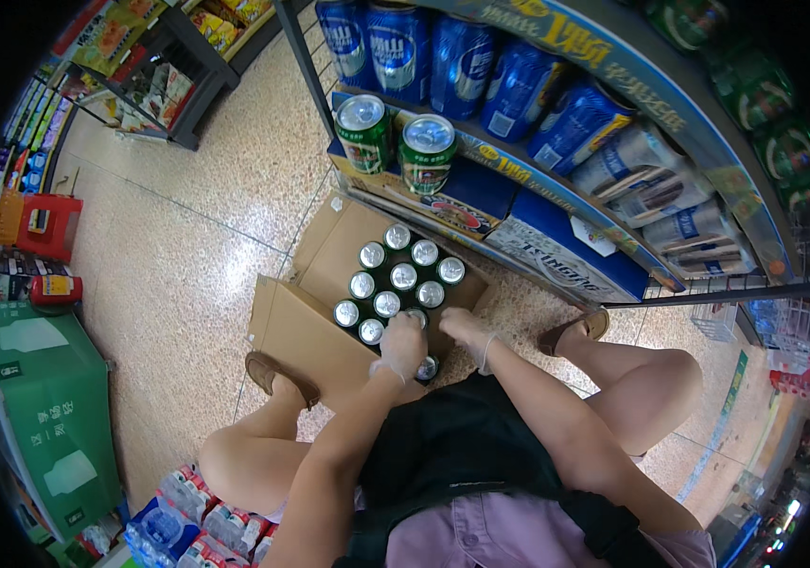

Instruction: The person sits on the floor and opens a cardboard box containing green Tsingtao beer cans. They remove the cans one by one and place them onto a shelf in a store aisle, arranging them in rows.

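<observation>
An opened cardboard carton [320,298] sits on the floor between my feet, its flaps spread out. Green drink cans [403,276] with silver lids stand upright inside, in close rows. My left hand [403,346] reaches over the near rows, its fingers curled at the lid of one can [416,317]; whether it grips that can is hidden. Just right of the cans, my right hand [463,329] has bent fingers near the carton's right side, and what they touch is unclear. Translucent cuffs show at both wrists. Another can [428,367] stands nearest me, below my left hand.
Ahead, two green cans [428,153] stand on a lower shelf's cartons [561,248]. Blue cans [462,64] line the shelf above. A green display box [50,419] stands at left, and shrink-wrapped bottles [199,518] lie behind my left knee.
</observation>
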Demonstrator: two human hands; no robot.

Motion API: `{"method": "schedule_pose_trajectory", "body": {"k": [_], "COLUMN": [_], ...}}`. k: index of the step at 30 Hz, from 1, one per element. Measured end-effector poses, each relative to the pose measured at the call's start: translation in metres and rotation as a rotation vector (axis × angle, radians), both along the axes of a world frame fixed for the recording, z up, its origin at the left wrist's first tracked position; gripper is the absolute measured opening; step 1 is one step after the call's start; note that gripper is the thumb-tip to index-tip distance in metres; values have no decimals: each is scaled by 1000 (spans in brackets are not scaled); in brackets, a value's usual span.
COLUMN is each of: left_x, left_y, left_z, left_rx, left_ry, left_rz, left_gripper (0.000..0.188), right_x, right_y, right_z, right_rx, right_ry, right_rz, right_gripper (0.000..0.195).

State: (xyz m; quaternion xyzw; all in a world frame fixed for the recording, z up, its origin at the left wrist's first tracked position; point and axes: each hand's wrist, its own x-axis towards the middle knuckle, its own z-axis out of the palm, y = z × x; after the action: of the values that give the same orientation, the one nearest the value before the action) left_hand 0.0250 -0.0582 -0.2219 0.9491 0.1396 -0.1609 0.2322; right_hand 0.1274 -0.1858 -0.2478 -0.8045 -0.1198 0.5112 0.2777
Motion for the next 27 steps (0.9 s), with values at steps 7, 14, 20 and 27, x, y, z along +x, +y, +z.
{"method": "schedule_pose_trajectory", "body": {"k": [7, 14, 20, 27], "left_x": [-61, -30, -20, 25], "left_y": [-14, -18, -23, -5], "left_z": [-47, -31, -65, 13], "left_rx": [153, 176, 106, -31], "left_ry": [-118, 177, 293, 577], "left_rz": [-512, -672, -634, -590], "left_gripper": [62, 53, 39, 44], "right_x": [-50, -56, -58, -49], "right_y": [-15, -27, -31, -65], "right_z": [-15, -24, -13, -8], "right_rx": [-101, -24, -69, -42], "right_ry": [114, 124, 35, -12], "right_rz": [75, 106, 133, 41], "right_gripper": [38, 43, 43, 52]}}
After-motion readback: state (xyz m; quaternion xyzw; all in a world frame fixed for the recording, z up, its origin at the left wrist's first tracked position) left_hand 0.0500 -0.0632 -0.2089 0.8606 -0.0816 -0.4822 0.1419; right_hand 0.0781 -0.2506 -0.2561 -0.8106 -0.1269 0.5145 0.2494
